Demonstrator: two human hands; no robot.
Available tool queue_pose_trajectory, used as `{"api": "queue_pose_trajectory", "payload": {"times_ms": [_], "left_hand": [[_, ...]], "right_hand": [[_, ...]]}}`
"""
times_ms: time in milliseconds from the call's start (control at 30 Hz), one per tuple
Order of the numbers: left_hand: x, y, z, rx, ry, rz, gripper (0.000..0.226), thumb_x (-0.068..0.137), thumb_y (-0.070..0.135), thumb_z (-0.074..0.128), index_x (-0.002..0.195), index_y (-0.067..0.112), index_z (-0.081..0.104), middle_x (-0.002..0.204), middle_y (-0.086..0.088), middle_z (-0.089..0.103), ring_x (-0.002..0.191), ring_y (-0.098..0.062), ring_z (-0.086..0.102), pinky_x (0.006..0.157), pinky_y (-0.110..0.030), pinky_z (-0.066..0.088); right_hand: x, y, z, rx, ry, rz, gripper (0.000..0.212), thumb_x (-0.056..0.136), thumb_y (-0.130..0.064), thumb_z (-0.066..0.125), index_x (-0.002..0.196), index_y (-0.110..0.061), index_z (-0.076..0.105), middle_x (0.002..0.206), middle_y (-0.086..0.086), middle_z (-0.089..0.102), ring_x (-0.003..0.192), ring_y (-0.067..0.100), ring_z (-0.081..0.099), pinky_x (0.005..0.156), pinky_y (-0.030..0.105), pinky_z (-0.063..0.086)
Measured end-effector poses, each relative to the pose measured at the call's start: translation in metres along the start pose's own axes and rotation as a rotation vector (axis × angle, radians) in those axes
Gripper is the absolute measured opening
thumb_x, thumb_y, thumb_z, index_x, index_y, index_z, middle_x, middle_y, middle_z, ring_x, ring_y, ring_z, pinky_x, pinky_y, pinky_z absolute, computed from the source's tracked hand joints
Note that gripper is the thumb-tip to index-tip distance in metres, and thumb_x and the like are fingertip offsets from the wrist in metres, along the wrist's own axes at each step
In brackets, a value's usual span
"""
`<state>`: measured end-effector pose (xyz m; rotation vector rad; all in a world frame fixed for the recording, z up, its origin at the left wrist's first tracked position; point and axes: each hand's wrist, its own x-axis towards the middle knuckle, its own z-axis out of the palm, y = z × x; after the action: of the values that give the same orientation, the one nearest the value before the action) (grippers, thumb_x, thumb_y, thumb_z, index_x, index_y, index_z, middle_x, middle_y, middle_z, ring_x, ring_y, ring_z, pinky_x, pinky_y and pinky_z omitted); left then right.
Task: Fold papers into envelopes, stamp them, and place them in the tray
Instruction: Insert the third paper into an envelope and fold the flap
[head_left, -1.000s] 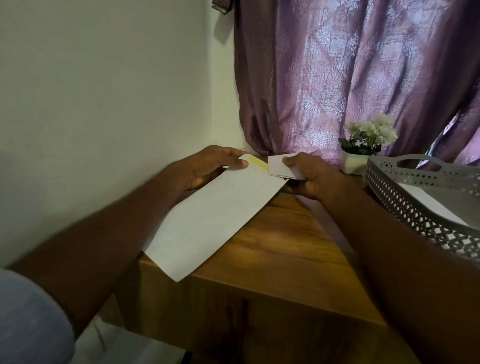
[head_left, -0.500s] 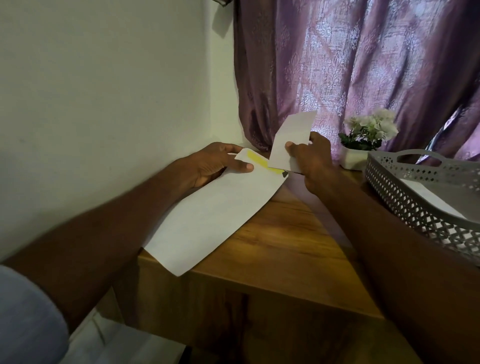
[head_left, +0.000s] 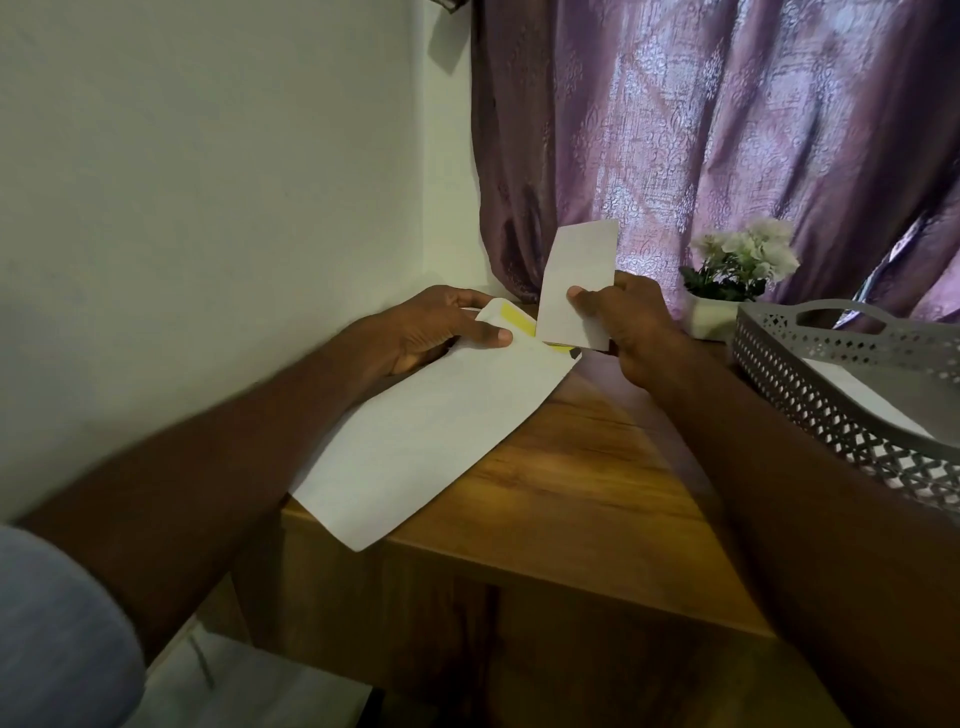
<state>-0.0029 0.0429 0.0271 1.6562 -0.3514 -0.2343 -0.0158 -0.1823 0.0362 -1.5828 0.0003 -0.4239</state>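
A long white envelope (head_left: 431, 431) lies slanted on the wooden table (head_left: 587, 499), its near corner past the table's front edge. Its flap with a yellow strip (head_left: 517, 318) is open at the far end. My left hand (head_left: 441, 330) grips that far end, thumb on top. My right hand (head_left: 631, 327) pinches a folded white paper (head_left: 574, 283) and holds it upright just above the envelope's mouth. A grey perforated tray (head_left: 810, 384) stands at the right with white paper inside.
A small white pot of white flowers (head_left: 737, 275) stands behind the tray by the purple curtain (head_left: 727, 130). A pale wall (head_left: 208, 208) runs close along the left. White sheets (head_left: 249, 686) lie low beside the table's near left.
My right hand has raised the folded paper from lying flat to standing upright over the envelope's open end. My left hand keeps holding the flap end.
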Motion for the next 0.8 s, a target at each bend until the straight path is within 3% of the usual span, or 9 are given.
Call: {"api": "queue_pose_trajectory", "payload": {"times_ms": [133, 267, 367, 433, 500, 533, 567, 667, 800], "left_hand": [[0.000, 0.000, 0.001, -0.012, -0.016, 0.012, 0.052, 0.081, 0.001, 0.082, 0.129, 0.007, 0.065, 0.117, -0.013, 0.076, 0.100, -0.027, 0.076, 0.078, -0.035, 0.063], [-0.003, 0.001, 0.003, 0.005, -0.041, 0.004, 0.049, 0.082, 0.001, 0.081, 0.128, 0.010, 0.067, 0.117, -0.014, 0.076, 0.100, -0.029, 0.076, 0.077, -0.035, 0.063], [-0.002, 0.001, 0.005, 0.007, -0.063, 0.014, 0.048, 0.083, 0.002, 0.081, 0.128, 0.010, 0.067, 0.116, -0.013, 0.077, 0.104, -0.031, 0.075, 0.085, -0.039, 0.063], [-0.001, 0.000, 0.006, 0.018, -0.065, 0.027, 0.049, 0.083, 0.004, 0.082, 0.129, 0.010, 0.067, 0.118, -0.013, 0.076, 0.107, -0.031, 0.075, 0.091, -0.041, 0.061], [0.000, -0.001, 0.007, 0.055, -0.061, 0.044, 0.050, 0.082, 0.005, 0.083, 0.129, 0.011, 0.067, 0.118, -0.010, 0.077, 0.107, -0.030, 0.075, 0.090, -0.039, 0.062], [0.001, -0.001, 0.008, 0.072, -0.060, 0.056, 0.051, 0.082, 0.006, 0.083, 0.129, 0.013, 0.067, 0.119, -0.008, 0.076, 0.108, -0.029, 0.074, 0.091, -0.039, 0.061], [0.002, -0.001, 0.008, 0.082, -0.063, 0.067, 0.052, 0.081, 0.007, 0.084, 0.130, 0.013, 0.067, 0.121, -0.008, 0.076, 0.109, -0.028, 0.074, 0.093, -0.039, 0.060], [0.003, -0.001, 0.008, 0.061, -0.082, 0.081, 0.055, 0.081, 0.006, 0.084, 0.132, 0.013, 0.066, 0.123, -0.009, 0.075, 0.111, -0.030, 0.073, 0.098, -0.043, 0.058], [0.003, 0.000, 0.010, 0.089, -0.075, 0.084, 0.054, 0.080, 0.010, 0.085, 0.130, 0.015, 0.067, 0.121, -0.006, 0.076, 0.107, -0.028, 0.075, 0.092, -0.040, 0.060]], "right_hand": [[-0.002, 0.003, 0.003, -0.019, -0.023, 0.027, 0.033, 0.090, -0.010, 0.074, 0.123, -0.007, 0.066, 0.108, 0.008, 0.071, 0.082, 0.015, 0.066, 0.055, 0.023, 0.052], [-0.006, 0.002, 0.008, 0.031, -0.056, 0.121, 0.036, 0.088, -0.009, 0.077, 0.120, -0.006, 0.062, 0.105, 0.010, 0.069, 0.085, 0.022, 0.065, 0.040, 0.020, 0.049], [-0.007, 0.000, 0.014, 0.071, -0.086, 0.183, 0.044, 0.084, -0.013, 0.080, 0.123, -0.004, 0.062, 0.111, 0.014, 0.070, 0.090, 0.027, 0.068, 0.042, 0.024, 0.051], [-0.012, -0.001, 0.019, 0.121, -0.135, 0.226, 0.061, 0.069, -0.022, 0.088, 0.124, -0.007, 0.065, 0.113, 0.014, 0.073, 0.099, 0.033, 0.070, 0.053, 0.034, 0.059], [-0.010, 0.000, 0.020, 0.153, -0.179, 0.266, 0.076, 0.053, -0.027, 0.090, 0.123, -0.011, 0.067, 0.113, 0.014, 0.075, 0.106, 0.038, 0.070, 0.080, 0.052, 0.061], [-0.009, 0.001, 0.019, 0.168, -0.194, 0.279, 0.073, 0.055, -0.025, 0.087, 0.123, -0.011, 0.068, 0.114, 0.015, 0.075, 0.107, 0.038, 0.070, 0.087, 0.056, 0.059], [-0.010, 0.000, 0.018, 0.180, -0.194, 0.292, 0.067, 0.061, -0.024, 0.085, 0.124, -0.010, 0.068, 0.116, 0.016, 0.074, 0.106, 0.037, 0.070, 0.085, 0.055, 0.060], [-0.013, -0.003, 0.013, 0.179, -0.205, 0.310, 0.053, 0.078, -0.017, 0.081, 0.127, -0.006, 0.065, 0.122, 0.019, 0.071, 0.101, 0.035, 0.070, 0.056, 0.039, 0.060], [-0.013, -0.005, 0.012, 0.174, -0.210, 0.322, 0.042, 0.087, -0.018, 0.078, 0.126, -0.007, 0.066, 0.120, 0.015, 0.072, 0.097, 0.031, 0.072, 0.055, 0.037, 0.059]]}}
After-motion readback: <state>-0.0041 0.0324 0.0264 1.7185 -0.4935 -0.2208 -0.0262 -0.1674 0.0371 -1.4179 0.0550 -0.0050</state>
